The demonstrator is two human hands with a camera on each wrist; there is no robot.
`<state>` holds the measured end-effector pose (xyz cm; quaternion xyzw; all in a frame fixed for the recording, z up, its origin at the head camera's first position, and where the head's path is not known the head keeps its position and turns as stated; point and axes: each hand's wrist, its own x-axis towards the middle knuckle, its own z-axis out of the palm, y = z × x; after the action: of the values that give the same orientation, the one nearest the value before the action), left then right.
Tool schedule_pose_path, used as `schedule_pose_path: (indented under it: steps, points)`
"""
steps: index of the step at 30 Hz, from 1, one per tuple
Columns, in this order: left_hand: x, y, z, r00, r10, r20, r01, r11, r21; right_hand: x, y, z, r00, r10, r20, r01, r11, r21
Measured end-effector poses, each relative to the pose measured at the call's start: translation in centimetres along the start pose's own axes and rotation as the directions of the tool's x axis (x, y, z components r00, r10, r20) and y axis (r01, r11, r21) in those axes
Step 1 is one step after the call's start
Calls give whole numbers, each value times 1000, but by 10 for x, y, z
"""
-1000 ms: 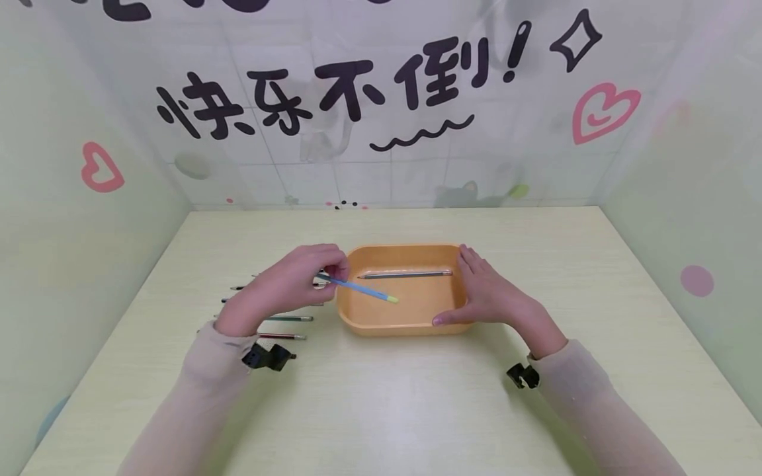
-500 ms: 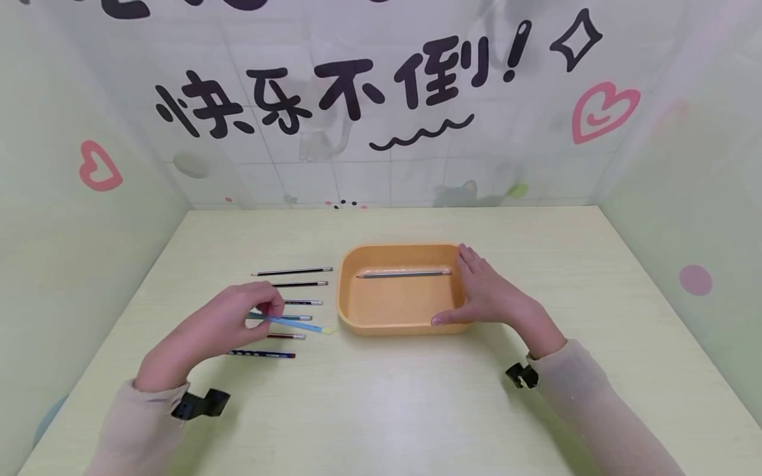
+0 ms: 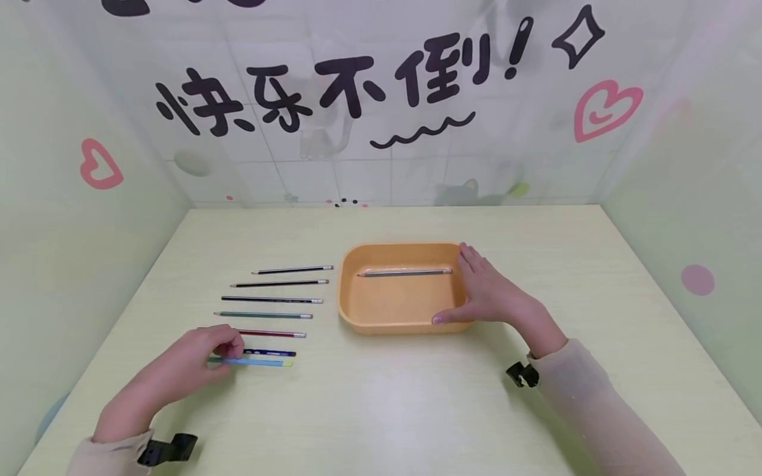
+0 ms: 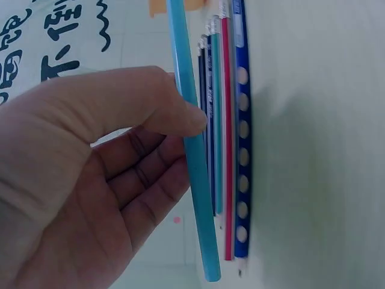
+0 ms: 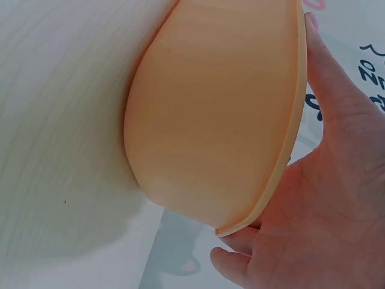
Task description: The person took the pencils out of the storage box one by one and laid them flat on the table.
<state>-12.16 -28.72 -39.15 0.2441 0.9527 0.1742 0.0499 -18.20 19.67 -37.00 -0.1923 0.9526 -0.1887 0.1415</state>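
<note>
Between thumb and fingers my left hand (image 3: 199,360) pinches a light-blue pencil (image 4: 201,198) with a yellowish end, just in front of a row of pencils. Nearest it is a dark-blue pencil with pale dots (image 4: 243,150), then a red pencil (image 3: 274,334), partly behind the hand. I cannot tell whether the light-blue pencil touches the table. My right hand (image 3: 491,287) rests on the right end of an orange plastic tray (image 3: 399,326), thumb at the near rim and fingers along the far corner. A grey pencil (image 3: 405,272) lies in the tray.
Behind the red pencil lie a green pencil (image 3: 264,315) and several dark pencils (image 3: 280,284), roughly parallel, left of the tray. All stand on a pale wood table (image 3: 393,410). A printed sheet wall (image 3: 387,178) closes the back, with side walls left and right.
My left hand, holding the light-blue pencil, has moved from over the tray leftward and toward me, to the near side of the pencil row. The right hand has stayed on the tray.
</note>
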Motion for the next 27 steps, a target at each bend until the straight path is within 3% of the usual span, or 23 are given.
schedule_pose_path:
  steps: [6, 11, 18, 27]
  points:
    - [-12, -12, 10, 1000, -21, 5, 21, 1000, -10, -1, -1, -1, 1000, 0, -1, 0, 1000, 4]
    - [-17, -17, 13, 998, -45, 43, 44, 999, 17, 0, -1, -1, 1000, -2, 1, 2, 1000, 13]
    - [-15, -16, 11, 994, -77, 79, 74, 997, 38, 0, 0, -1, 1000, 6, 9, -6, 1000, 11]
    - [-10, -14, 12, 997, -54, 59, 50, 997, 57, -1, 0, -1, 1000, 3, 9, -3, 1000, 16]
